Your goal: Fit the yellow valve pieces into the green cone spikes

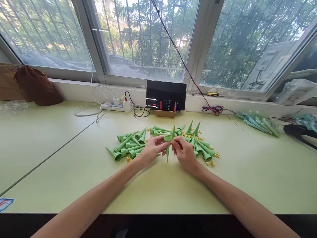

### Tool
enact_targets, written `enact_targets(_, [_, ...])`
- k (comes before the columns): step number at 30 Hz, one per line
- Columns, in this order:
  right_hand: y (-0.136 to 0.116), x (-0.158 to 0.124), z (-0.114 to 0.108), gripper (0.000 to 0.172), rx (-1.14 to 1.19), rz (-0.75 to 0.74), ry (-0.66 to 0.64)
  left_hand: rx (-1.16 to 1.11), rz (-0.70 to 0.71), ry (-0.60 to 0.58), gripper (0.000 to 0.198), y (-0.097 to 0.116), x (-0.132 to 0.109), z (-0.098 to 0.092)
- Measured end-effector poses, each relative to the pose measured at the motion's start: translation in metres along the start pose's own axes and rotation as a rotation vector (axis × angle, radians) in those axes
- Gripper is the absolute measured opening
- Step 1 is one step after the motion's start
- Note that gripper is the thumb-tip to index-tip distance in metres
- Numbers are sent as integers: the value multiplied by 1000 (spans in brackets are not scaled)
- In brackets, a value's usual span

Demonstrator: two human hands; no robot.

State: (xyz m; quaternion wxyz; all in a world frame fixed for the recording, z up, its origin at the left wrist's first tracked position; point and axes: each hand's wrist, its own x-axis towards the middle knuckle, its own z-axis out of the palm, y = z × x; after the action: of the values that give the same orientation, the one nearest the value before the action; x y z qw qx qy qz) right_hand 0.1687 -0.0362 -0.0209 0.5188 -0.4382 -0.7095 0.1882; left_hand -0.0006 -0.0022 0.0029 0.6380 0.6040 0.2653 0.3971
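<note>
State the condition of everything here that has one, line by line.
Held green spike: point down, wide end up
Left hand: gripping that spike
Right hand: fingers curled beside it
Loose green spikes: most lying, some upright
Yellow pieces: scattered
Phone: screen lit
Black tablet: propped up
Power strip: plugs inserted
Brown pouch: top gathered

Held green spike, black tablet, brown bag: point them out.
Held green spike (167,153), head view: its tapered lower part.
Black tablet (166,90), head view: upper middle of its dark face.
Brown bag (38,86), head view: the middle of its side.
</note>
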Motion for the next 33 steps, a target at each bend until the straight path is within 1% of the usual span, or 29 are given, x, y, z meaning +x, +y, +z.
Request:
enact_targets(6, [0,0,-1,20,24,15,-1,42,19,-31,35,1,0,1])
enact_targets(12, [1,1,-2,20,21,28,-12,64,54,-8,39,5,-3,5])
enact_targets(18, [0,1,-3,21,26,66,-35,76,63,-4,39,5,-3,5])
enact_targets(23, [-2,1,-3,26,8,69,-25,80,72,-11,38,4,-2,4])
enact_targets(30, [-2,2,-4,34,-3,77,-15,124,48,44,55,3,-4,7])
enact_targets(33, [-2,2,-4,36,3,82,-25,152,33,40,55,3,-6,7])
